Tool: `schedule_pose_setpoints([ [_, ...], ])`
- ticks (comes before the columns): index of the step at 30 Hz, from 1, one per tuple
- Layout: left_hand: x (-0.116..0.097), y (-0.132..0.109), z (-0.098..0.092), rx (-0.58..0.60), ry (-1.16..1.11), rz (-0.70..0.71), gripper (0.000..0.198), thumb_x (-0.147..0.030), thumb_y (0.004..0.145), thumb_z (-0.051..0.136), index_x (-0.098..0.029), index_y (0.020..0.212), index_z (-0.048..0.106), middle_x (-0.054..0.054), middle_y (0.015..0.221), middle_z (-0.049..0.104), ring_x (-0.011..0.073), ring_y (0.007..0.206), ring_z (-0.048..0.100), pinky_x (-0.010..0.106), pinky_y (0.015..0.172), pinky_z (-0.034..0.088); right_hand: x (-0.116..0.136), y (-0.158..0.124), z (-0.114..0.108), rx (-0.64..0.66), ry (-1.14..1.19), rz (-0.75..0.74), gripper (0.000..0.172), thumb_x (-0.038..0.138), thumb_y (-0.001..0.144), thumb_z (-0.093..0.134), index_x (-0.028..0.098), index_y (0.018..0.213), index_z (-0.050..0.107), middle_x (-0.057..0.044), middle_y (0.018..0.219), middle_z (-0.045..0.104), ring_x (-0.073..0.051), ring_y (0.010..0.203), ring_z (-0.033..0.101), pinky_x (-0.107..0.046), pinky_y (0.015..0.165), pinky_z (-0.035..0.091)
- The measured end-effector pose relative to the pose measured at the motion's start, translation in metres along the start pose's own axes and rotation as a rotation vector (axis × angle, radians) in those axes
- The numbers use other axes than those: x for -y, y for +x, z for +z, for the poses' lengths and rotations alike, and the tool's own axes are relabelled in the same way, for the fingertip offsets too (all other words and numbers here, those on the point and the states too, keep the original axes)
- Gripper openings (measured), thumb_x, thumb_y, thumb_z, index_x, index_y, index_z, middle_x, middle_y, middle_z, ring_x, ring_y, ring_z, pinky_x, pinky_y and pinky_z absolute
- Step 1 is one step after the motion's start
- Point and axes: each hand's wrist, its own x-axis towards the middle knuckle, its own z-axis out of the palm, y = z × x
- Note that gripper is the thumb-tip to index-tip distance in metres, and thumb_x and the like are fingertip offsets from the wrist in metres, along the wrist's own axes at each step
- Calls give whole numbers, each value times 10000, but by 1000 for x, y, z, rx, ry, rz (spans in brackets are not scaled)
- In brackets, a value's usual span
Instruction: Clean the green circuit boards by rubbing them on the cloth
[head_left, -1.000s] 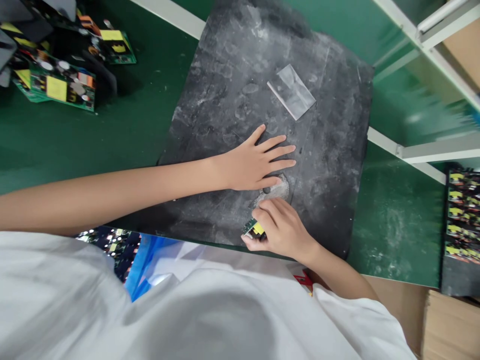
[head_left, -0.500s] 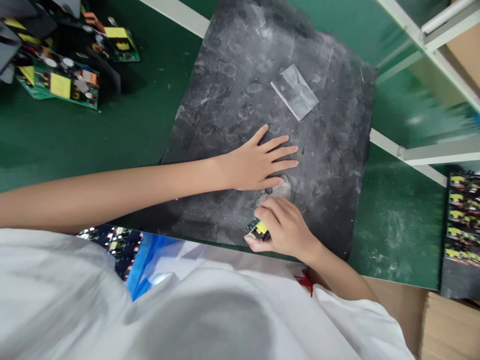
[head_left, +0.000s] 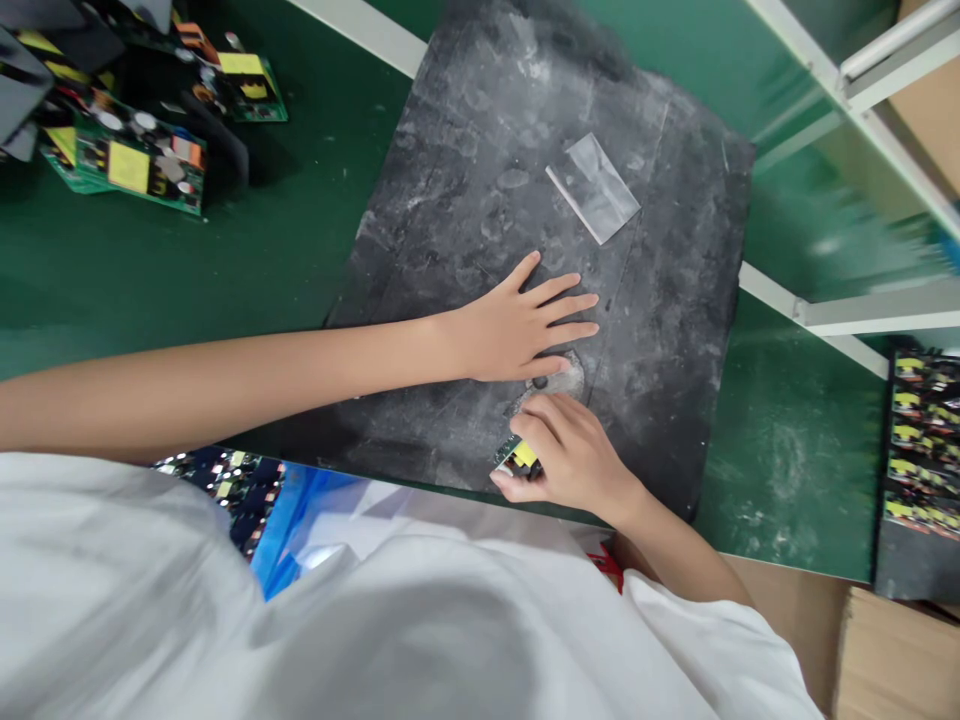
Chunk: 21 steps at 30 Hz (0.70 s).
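My left hand lies flat on the black mat, fingers spread, holding nothing. Just below it, close to the mat's near edge, my right hand has its fingers wrapped round a small circuit board with a yellow part. Much of that board is hidden by the fingers. Between the two hands a round grey patch shows on the mat, partly covered. A small clear plastic bag rests on the mat beyond my left fingertips.
Circuit boards are piled at the upper left of the green table. A white metal frame stands at the right, near a black tray of boards. Below it is a cardboard box. More boards show below the table edge.
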Motion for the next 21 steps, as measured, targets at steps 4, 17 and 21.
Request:
schedule_pose_setpoints([
  [4,1,0,2,-18,-7,10,493,-429,937,376,-235,1389,371,85,1477,335,313,1376,264,653,1081,173,-1,0,0,-1,8,-2,224,357,892,460,142,854,512,-86,787,519,-224,693,505,-345,607,468],
  [17,0,0,2,36,39,0,507,-445,953,309,-241,1417,315,73,1507,276,310,1397,212,642,1090,146,-3,1,-2,25,20,-8,226,368,889,467,145,880,503,-86,793,522,-230,701,526,-343,609,465],
  [21,1,1,3,28,33,0,501,-445,953,302,-247,1413,324,70,1507,277,307,1400,207,639,1092,140,-4,1,-1,29,32,-2,228,381,894,462,155,888,493,-84,800,527,-232,710,535,-347,612,468],
])
